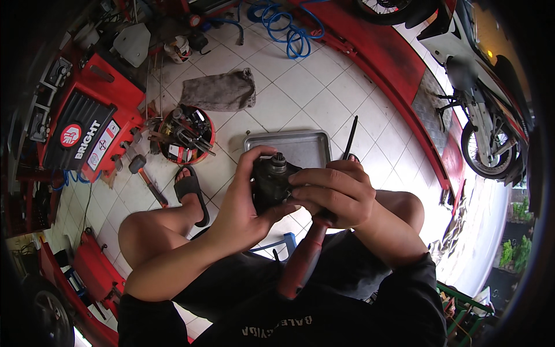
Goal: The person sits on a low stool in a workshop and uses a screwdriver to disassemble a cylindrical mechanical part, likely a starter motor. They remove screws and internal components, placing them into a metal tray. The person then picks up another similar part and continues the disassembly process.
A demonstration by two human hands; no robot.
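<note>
My left hand [243,205] is wrapped round a dark, greasy metal part [269,186] with a short splined shaft pointing up. Across my right hand [344,194] lies a screwdriver [303,260]; its red and black handle slants down toward my lap, and its dark blade sticks out beyond the fingers, away from me. The right fingertips also touch the right side of the metal part. Both hands are closed, held above a shallow grey metal tray [254,140] on the floor. My fingers hide the middle of the screwdriver and much of the part.
To the left stand a red round tub [211,141] full of tools and parts, a hammer [147,180] and a red machine [95,124]. A dirty grey cloth [218,91] lies beyond. Blue hose [283,26] coils at the back. A red lift platform [381,55] and motorcycle [483,121] are right.
</note>
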